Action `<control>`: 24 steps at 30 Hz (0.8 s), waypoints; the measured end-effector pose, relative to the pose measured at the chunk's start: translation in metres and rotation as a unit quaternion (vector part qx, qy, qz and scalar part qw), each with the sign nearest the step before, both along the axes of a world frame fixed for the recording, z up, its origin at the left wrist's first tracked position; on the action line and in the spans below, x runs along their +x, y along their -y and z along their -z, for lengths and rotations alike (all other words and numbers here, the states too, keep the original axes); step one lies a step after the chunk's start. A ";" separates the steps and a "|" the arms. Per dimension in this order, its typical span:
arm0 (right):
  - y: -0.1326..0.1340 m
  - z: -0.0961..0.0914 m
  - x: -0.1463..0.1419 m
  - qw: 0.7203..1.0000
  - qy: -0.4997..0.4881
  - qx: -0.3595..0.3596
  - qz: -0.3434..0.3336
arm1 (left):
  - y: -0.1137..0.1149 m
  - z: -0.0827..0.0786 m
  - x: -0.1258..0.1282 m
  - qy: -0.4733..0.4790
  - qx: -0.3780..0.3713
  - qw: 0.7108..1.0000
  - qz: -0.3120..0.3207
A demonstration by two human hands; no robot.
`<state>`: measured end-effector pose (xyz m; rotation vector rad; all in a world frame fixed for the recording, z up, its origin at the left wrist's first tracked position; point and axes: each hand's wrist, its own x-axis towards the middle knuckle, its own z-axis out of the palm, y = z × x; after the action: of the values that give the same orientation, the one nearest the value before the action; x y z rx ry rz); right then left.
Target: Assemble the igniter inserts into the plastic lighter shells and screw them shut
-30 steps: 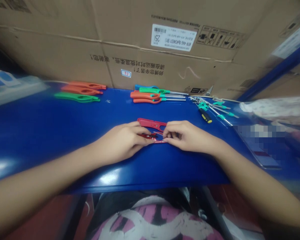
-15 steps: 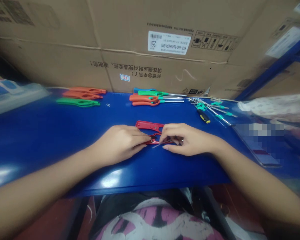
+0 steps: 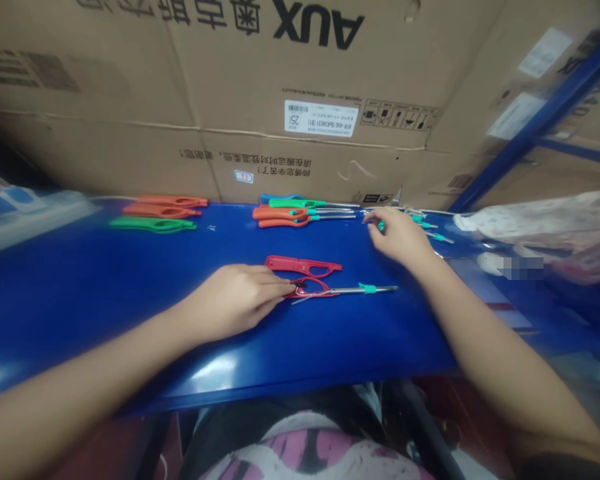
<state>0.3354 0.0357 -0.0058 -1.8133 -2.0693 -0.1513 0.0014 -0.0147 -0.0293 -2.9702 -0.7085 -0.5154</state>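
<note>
My left hand (image 3: pixel 247 293) has its fingers closed on the handle end of a red lighter shell half (image 3: pixel 315 288), which lies on the blue table. A metal lighter tube (image 3: pixel 353 290) with a teal clip extends from that half to the right, and a thin white wire shows at its trigger loop. Just behind lies the matching red shell half (image 3: pixel 305 265), inside face up. My right hand (image 3: pixel 395 233) is over the pile of metal tubes with teal clips (image 3: pixel 433 230) at the back right. Its thumb and forefinger are apart, the other fingers curled; it hides part of the pile.
Orange shell pieces (image 3: pixel 170 207) and a green shell piece (image 3: pixel 153 225) lie at the back left. Several lighters with metal tubes (image 3: pixel 285 215) lie at the back middle. A large cardboard box (image 3: pixel 220 100) walls off the rear. White cloth (image 3: pixel 520 213) lies at the right.
My right hand has left the red shell half and moved back and right to the pile, uncovering the metal tube. My left hand stays on the shell. The view has tilted up slightly.
</note>
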 end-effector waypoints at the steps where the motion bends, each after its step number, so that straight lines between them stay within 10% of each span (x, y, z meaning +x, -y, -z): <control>1: -0.005 -0.001 0.009 0.999 0.011 -0.015 0.049 | 0.000 0.000 0.000 0.001 0.000 1.000 0.000; 5: -0.018 -0.001 0.040 0.978 0.038 -0.098 0.178 | 0.001 -0.001 0.001 0.006 -0.003 1.000 0.005; 24: -0.033 0.011 0.057 0.955 -0.003 -0.138 0.263 | 0.006 -0.006 0.005 0.034 -0.023 0.998 0.038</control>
<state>0.3927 0.0691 -0.0165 -2.5009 -1.6168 0.0046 0.0060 -0.0212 -0.0228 -3.0466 -0.6232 -0.6152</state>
